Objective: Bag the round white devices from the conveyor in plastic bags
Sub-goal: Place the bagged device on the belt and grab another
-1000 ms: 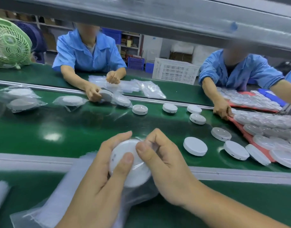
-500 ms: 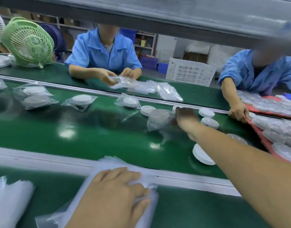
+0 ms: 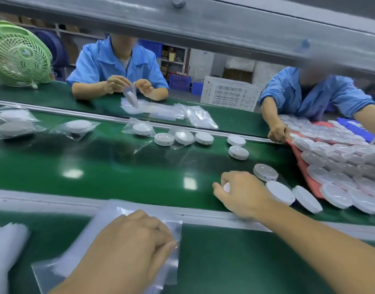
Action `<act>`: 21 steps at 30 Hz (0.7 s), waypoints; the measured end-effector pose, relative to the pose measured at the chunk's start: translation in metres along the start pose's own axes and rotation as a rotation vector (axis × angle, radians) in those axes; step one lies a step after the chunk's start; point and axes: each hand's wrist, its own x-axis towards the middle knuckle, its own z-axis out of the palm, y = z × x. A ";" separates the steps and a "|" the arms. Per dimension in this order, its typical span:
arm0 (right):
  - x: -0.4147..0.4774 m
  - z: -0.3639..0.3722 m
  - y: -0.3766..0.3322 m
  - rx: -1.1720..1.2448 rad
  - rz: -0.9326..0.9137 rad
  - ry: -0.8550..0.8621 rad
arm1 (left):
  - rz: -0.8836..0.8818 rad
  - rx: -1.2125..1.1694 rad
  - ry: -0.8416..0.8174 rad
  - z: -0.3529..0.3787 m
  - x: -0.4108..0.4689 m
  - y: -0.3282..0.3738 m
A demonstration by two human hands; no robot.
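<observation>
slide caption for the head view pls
Right hand grips a white device on the green conveyor while the left hand pinches a plastic bag.

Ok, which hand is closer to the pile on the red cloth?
Right. The right hand grips a device on the belt just left of the pile; the left hand holds plastic bags, farther left.

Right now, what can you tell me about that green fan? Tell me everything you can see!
The fan is pale green and looks like plastic. It has a round front cage of thin ribs with a hub in the middle. It stands upright on a small foot on the far green tabletop, at the far left. The picture's edge cuts off its left side. Only the tabletop touches it. Whether it is spinning cannot be told.
</observation>
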 end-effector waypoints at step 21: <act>-0.115 -0.015 -0.040 0.655 -0.728 0.364 | -0.196 -0.665 0.137 -0.006 -0.001 0.016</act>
